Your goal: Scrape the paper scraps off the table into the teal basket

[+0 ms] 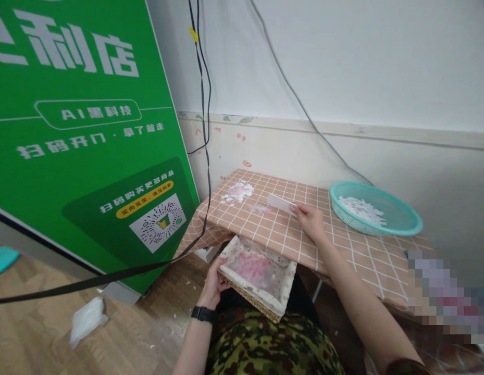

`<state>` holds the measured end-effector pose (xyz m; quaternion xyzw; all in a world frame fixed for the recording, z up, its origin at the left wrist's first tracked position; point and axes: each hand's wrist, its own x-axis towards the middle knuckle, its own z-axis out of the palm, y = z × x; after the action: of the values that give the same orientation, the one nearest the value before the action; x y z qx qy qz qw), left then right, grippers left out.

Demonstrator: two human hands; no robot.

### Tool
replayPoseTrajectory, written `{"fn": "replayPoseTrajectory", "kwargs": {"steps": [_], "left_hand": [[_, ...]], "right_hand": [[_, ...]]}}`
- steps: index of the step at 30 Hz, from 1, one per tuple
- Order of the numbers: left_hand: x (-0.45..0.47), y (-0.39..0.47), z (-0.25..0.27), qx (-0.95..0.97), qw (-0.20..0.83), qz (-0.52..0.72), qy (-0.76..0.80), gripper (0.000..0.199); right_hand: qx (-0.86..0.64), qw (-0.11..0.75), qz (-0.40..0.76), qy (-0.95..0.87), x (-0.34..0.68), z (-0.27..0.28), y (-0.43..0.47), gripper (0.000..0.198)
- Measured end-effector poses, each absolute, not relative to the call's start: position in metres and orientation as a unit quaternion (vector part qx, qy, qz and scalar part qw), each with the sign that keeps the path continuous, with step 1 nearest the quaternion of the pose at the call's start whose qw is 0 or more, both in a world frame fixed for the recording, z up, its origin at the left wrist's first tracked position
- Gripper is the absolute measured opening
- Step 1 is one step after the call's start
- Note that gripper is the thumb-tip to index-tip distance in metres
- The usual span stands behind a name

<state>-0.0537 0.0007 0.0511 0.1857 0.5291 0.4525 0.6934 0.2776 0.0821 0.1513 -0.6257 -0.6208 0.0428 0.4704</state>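
Note:
My left hand point(215, 284) is closed on the left rim of a cloth-lined wicker basket point(286, 284), held below the table's front edge. Pink and white bits point(251, 268) lie on the basket's bottom. In my right hand point(310, 221) is a flat white card point(280, 203), gripped at its right end just above the tabletop. To the left of the card lies a small patch of pink and white scraps point(260, 209). Farther back on the left is a larger pile of white and pinkish pieces point(237, 191).
A turquoise mesh basket point(401, 221) with white pieces stands on the right of the checked tablecloth point(351, 258). A tall green cabinet point(109, 172) is at the left, with a black strap point(148, 268) hanging across it. A white plastic bag point(88, 319) lies on the floor.

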Motion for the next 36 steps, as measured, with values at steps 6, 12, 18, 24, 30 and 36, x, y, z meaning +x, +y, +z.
{"fn": "replayPoseTrajectory", "kwargs": {"steps": [6,12,18,24,30,36], "left_hand": [[-0.041,-0.005,0.047,0.209,0.679,0.438,0.550,0.034],[-0.036,-0.005,0.044,0.233,0.663,0.436,0.563,0.035],[-0.034,-0.006,0.047,0.236,0.660,0.437,0.564,0.036],[-0.036,-0.006,0.046,0.242,0.665,0.430,0.560,0.036],[-0.035,-0.006,0.047,0.237,0.663,0.436,0.560,0.036],[-0.035,-0.006,0.043,0.246,0.659,0.440,0.559,0.035]], "right_hand": [[-0.600,0.545,0.118,-0.574,0.280,0.152,0.082,0.044],[-0.570,0.575,0.231,-0.539,0.283,0.147,0.087,0.052],[-0.574,0.607,0.227,-0.501,0.290,0.149,0.088,0.057],[-0.611,0.596,0.214,-0.475,0.296,0.148,0.086,0.059],[-0.526,0.591,0.376,-0.483,0.271,0.154,0.085,0.054],[-0.524,0.609,0.378,-0.461,0.268,0.153,0.085,0.052]]}}
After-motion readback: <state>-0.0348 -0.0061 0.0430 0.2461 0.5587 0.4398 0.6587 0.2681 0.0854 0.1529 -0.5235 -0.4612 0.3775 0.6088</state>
